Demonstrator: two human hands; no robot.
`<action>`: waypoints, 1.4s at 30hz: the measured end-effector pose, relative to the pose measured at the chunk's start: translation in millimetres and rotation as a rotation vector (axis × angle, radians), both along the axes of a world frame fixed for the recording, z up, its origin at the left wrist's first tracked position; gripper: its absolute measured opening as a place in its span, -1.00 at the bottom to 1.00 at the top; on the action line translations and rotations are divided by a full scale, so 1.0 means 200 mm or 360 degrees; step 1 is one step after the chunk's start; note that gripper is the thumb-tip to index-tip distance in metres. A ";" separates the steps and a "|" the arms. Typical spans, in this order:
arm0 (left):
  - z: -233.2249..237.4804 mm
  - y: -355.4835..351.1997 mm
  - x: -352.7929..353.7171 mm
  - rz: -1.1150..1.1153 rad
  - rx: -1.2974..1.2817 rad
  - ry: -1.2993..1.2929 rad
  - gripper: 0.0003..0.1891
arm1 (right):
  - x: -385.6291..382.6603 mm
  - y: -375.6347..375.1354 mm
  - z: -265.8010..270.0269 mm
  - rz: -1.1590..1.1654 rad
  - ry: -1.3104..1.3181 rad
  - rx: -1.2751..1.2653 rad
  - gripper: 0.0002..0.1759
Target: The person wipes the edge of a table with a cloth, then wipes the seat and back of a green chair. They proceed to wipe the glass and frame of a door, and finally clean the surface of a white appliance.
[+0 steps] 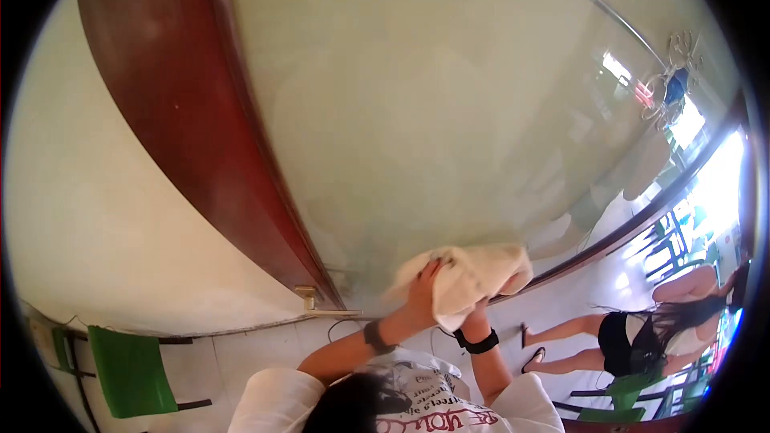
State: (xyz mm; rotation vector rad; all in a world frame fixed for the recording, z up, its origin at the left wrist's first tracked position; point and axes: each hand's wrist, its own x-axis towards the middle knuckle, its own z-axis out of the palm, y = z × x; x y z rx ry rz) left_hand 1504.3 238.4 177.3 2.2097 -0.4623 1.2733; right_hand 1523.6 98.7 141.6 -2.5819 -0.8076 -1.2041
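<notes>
A cream cloth [473, 277] is bunched between my two hands near the lower edge of a large glossy pane [449, 112]. My left hand [423, 293] presses on the cloth's left part, its fingers bent over the fabric. Under the cloth's right part is my right hand [479, 317], mostly hidden by the folds. Dark bands circle both wrists. The pane reflects bright windows and blurred shapes.
A dark red wooden frame [176, 104] borders the pane on the left. A metal latch [309, 297] sits at its lower end. Green chairs [132, 369] stand at lower left and right. Another person [626, 341] is at the right.
</notes>
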 end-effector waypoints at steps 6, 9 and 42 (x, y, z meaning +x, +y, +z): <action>0.01 0.01 -0.01 -0.0397 -0.0170 0.0335 -0.26 | 0.02 -0.05 -0.12 0.0153 -0.0440 0.0536 -0.48; -0.37 -0.03 -0.01 -0.0607 -0.0100 0.0873 -0.29 | 0.00 -0.05 -0.22 0.0242 -0.0476 0.0671 -0.48; -0.39 -1.27 0.24 0.0154 0.0276 0.0544 -0.46 | 0.33 -1.31 -0.50 0.0236 0.0487 -0.0245 -0.34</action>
